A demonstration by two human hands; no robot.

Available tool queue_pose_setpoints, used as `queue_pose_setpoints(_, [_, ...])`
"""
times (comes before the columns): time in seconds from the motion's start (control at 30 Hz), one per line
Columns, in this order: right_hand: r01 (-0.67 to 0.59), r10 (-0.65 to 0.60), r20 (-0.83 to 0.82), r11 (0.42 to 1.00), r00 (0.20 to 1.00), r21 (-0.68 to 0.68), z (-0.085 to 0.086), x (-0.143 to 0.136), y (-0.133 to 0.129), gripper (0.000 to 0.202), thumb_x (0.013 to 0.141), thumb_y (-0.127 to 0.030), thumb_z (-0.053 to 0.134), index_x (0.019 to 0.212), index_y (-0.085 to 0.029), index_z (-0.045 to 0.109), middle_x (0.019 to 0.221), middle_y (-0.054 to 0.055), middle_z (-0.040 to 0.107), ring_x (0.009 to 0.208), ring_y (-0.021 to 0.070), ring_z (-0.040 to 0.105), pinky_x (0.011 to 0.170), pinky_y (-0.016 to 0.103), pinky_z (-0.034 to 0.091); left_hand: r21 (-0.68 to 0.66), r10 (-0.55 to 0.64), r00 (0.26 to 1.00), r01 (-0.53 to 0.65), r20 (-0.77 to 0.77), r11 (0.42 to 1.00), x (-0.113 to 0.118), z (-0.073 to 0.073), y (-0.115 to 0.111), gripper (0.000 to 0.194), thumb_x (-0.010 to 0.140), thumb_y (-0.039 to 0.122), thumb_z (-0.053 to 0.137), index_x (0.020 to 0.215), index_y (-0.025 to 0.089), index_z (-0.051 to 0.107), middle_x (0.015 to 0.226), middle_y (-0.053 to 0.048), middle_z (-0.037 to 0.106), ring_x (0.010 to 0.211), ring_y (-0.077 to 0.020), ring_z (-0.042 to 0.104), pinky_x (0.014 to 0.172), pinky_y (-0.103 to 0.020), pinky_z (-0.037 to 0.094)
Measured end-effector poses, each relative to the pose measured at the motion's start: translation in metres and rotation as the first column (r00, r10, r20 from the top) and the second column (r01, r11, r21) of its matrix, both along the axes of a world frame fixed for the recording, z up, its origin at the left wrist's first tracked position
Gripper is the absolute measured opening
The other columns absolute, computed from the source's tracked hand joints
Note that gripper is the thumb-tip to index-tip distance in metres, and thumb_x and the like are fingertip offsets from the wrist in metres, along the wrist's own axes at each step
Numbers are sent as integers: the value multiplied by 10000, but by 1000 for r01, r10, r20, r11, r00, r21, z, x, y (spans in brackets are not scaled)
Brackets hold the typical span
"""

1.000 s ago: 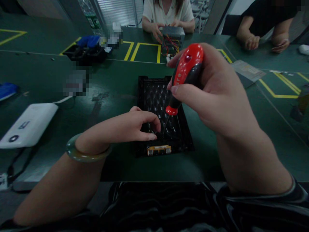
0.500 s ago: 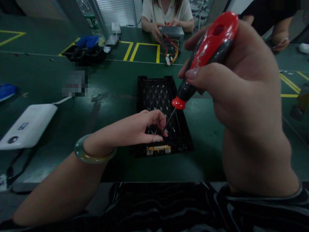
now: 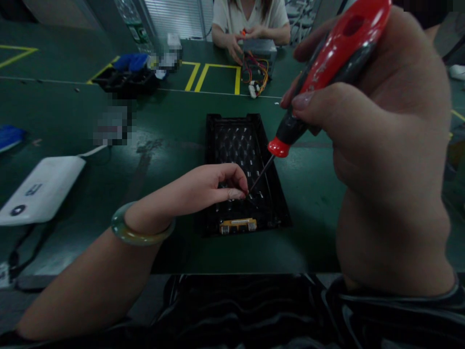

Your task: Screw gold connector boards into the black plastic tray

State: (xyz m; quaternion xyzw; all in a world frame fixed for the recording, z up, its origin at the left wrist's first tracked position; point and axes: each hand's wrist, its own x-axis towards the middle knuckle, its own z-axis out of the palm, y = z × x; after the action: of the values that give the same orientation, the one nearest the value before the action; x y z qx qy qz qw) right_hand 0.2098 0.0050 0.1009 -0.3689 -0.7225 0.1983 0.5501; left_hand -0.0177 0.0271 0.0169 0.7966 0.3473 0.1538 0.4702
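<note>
My right hand [image 3: 378, 106] is closed around the handle of a red and black screwdriver [image 3: 319, 82], which slants down and left. Its thin shaft ends at the fingertips of my left hand [image 3: 228, 184], where thumb and fingers pinch together. Whatever sits at the screwdriver's tip is too small to make out. Beneath the left hand lies a black plastic panel [image 3: 279, 203] with a raised diamond pattern, flat on the green table. A small yellow-orange circuit board [image 3: 239, 226] with metal ports is fitted at the panel's near end.
On the left lies a white power bank [image 3: 45, 186] with cables. A black tray [image 3: 123, 85] holding blue items stands farther back, near a plastic bottle [image 3: 136, 29]. Across the table, a person's hands [image 3: 234, 46] rest on a metal power supply [image 3: 258, 51] with coloured wires.
The screwdriver and my right hand have moved up and to the right. My left fingertips have risen slightly from the panel's near end, staying at the screwdriver's tip.
</note>
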Motion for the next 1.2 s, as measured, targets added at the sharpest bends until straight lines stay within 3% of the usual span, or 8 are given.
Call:
queue_pose_setpoints(0.3, [-34, 35, -21, 999, 999, 26, -3, -2, 1, 349, 800, -56, 558, 1131, -166, 564, 1197, 35, 606, 955, 225, 647, 902, 418, 527, 26, -81, 995, 83, -54, 996, -2, 2, 0, 136, 958, 222, 627, 1067, 223, 709, 1038, 32, 763, 959, -130, 719, 881, -245, 529])
queue_pose_setpoints(0.5, [-5, 4, 6, 1000, 1000, 31, -1, 1, -1, 405, 813, -65, 565, 1211, -140, 568, 1223, 42, 605, 977, 221, 660, 911, 420, 550, -207, -2, 996, 21, 89, 978, 2, -4, -2, 105, 958, 259, 649, 1038, 195, 628, 1016, -5, 777, 980, -156, 746, 848, -269, 565])
queue_pose_setpoints(0.57, [7, -8, 31, 999, 999, 34, 2, 2, -2, 412, 823, -72, 567, 1229, -137, 556, 1219, 34, 600, 973, 196, 660, 947, 414, 550, -241, 10, 997, 8, 73, 971, 4, -6, -2, 133, 939, 291, 685, 1012, 194, 631, 990, -5, 782, 957, -163, 747, 814, -270, 560])
queue_pose_setpoints(0.7, [67, -73, 131, 997, 989, 46, 5, 3, -4, 326, 855, -85, 572, 1161, -188, 532, 1200, 13, 607, 1025, 166, 652, 1030, 403, 515, -54, -10, 996, 5, -87, 999, 9, -6, -2, 145, 899, 355, 747, 944, 218, 741, 891, 30, 761, 852, -150, 700, 819, -292, 497])
queue_pose_setpoints(0.83, [104, -128, 193, 986, 973, 131, 4, 3, -4, 334, 852, -77, 552, 1138, -238, 488, 1179, 10, 617, 1203, 207, 603, 1108, 431, 450, 201, -43, 973, 89, -225, 976, 18, -8, -7, 120, 896, 420, 763, 884, 314, 818, 1070, 24, 713, 1118, -220, 593, 1045, -419, 324])
queue_pose_setpoints(1.1, [79, -95, 200, 993, 975, 89, 5, 3, -7, 315, 882, -110, 542, 1169, -225, 482, 1270, 27, 618, 1235, 186, 595, 1119, 416, 451, 239, -36, 931, 131, -364, 962, 27, -15, -17, 160, 956, 418, 684, 937, 367, 834, 1175, 2, 647, 1167, -250, 492, 995, -441, 263])
queue_pose_setpoints(1.2, [72, -90, 210, 993, 973, 91, 6, 3, -8, 353, 878, -125, 531, 1229, -149, 506, 1284, 64, 606, 1241, 193, 580, 1132, 391, 440, 225, -24, 925, 118, -380, 967, 28, -14, -18, 145, 943, 408, 693, 926, 365, 830, 1173, 5, 644, 1166, -256, 491, 999, -444, 263])
